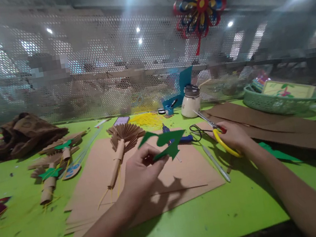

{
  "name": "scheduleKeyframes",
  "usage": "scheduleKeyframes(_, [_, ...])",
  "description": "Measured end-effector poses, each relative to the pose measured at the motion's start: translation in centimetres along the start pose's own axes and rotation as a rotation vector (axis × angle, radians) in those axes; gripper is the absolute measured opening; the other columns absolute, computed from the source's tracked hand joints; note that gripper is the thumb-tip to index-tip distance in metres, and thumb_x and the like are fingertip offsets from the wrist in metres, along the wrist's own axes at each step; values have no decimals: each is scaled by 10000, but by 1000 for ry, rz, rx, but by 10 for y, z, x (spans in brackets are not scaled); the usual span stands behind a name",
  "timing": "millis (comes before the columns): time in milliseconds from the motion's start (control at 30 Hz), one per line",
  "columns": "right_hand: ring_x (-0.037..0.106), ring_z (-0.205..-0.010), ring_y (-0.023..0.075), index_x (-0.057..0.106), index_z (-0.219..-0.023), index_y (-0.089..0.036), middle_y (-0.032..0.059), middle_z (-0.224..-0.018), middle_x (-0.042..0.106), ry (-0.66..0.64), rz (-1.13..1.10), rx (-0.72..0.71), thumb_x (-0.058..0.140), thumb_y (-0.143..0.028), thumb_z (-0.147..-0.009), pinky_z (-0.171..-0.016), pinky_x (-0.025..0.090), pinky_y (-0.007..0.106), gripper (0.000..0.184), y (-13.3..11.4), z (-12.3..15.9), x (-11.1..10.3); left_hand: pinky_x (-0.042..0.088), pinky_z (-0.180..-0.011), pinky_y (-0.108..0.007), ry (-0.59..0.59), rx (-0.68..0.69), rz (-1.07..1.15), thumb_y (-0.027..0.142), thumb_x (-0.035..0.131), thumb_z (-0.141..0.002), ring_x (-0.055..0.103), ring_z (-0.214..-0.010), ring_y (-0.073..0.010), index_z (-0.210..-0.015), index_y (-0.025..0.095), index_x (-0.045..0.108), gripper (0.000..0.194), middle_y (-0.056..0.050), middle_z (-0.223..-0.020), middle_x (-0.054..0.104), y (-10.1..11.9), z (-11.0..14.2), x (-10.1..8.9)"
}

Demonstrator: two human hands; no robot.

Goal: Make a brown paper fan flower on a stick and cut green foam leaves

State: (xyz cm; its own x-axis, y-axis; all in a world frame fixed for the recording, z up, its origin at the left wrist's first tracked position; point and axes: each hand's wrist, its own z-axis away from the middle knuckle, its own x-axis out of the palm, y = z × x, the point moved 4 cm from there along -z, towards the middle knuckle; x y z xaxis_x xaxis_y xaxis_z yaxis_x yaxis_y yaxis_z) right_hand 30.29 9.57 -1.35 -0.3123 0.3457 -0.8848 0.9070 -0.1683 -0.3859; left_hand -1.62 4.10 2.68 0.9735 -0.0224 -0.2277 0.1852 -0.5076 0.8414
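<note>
Between the thumb and fingers of my left hand (142,177) is a cut piece of green paper (171,138) with a ragged, curved outline, raised above a stack of brown paper sheets (185,174). My right hand (233,136) grips yellow-handled scissors (221,142), their blades pointing up and away to the left, apart from the green paper. Beyond the green piece lies a blue glue gun (186,139), partly hidden. A silver pen-like tool (216,164) rests near the stack's right edge. Left of it, a pleated brown paper figure (117,163) with a rolled stem lies on the sheets.
More paper figures with green stars (50,175) lie at left, near crumpled brown material (27,134). Yellow shreds (146,119), a phone (121,121) and a cream jar (190,105) stand toward the back. At right are dark brown sheets (274,123) and a green basket (282,102).
</note>
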Motion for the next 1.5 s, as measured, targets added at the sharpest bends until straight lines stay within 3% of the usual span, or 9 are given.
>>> scheduleKeyframes(167, [624,-923,314,634,-1090,-160,153,-1042,685,-18,138,62,567,-448,-739,-678,423,328,458,20,-12,11,289,-457,-205,-125,-481,290,281,726,-676,395,-474,-67,-618,148,543,233,42,-531,508,-21,-2,7])
scheduleKeyframes(600, [506,-1104,390,629,-1133,-123,230,-1137,619,99,166,52,593,-371,-766,-850,389,489,444,-4,7,-13,431,-616,-212,-335,-602,763,170,742,-660,575,-624,-98,-806,115,669,172,-8,-682,638,-20,6,16])
scheduleKeyframes(700, [583,-1019,243,639,-1104,-183,118,-1111,654,61,-86,-130,494,-411,-864,-838,453,360,362,-47,29,-27,434,-622,-217,-382,-633,814,150,720,-680,595,-640,-108,-844,101,677,177,-40,-741,665,-19,10,19])
scheduleKeyframes(800, [609,-933,209,661,-1060,-194,93,-1060,662,-409,-818,-468,553,-420,-850,-772,486,337,327,-102,61,-28,435,-638,-228,-519,-638,921,157,668,-731,595,-636,-112,-906,88,676,189,-60,-755,663,-11,18,26])
scheduleKeyframes(900, [594,-899,171,673,-1055,-200,63,-990,666,-713,-1102,-592,634,-343,-820,-798,464,318,278,-136,86,-29,424,-616,-239,-628,-643,1002,173,635,-752,575,-613,-112,-916,99,668,183,-56,-736,637,-4,26,31])
scheduleKeyframes(1167, [519,-631,101,682,-693,-172,-20,-665,581,-668,-1393,-461,738,-276,-730,-628,418,247,124,-149,88,-15,407,-569,-278,-795,-672,983,319,597,-740,598,-597,-175,-878,115,645,251,-89,-672,652,4,36,38])
scheduleKeyframes(1333, [456,-523,91,629,-639,-154,-41,-561,520,-575,-1256,-318,734,-379,-688,-519,371,237,253,-148,76,-1,449,-631,-274,-702,-686,552,233,590,-746,633,-696,-171,-842,114,659,168,-92,-764,694,-21,15,25])
scheduleKeyframes(1433, [429,-475,86,616,-637,-143,-41,-518,512,-484,-1038,-212,697,-439,-672,-478,343,231,309,-141,74,14,459,-637,-252,-432,-647,407,149,607,-670,625,-692,-140,-894,115,644,230,-67,-799,689,-31,-10,2])
scheduleKeyframes(1500, [405,-446,83,608,-617,-140,-43,-490,497,-480,-942,-184,670,-448,-672,-452,319,228,319,-137,77,25,469,-631,-269,-407,-661,342,216,579,-716,635,-693,-155,-912,119,613,221,-80,-793,691,-30,-18,-8])
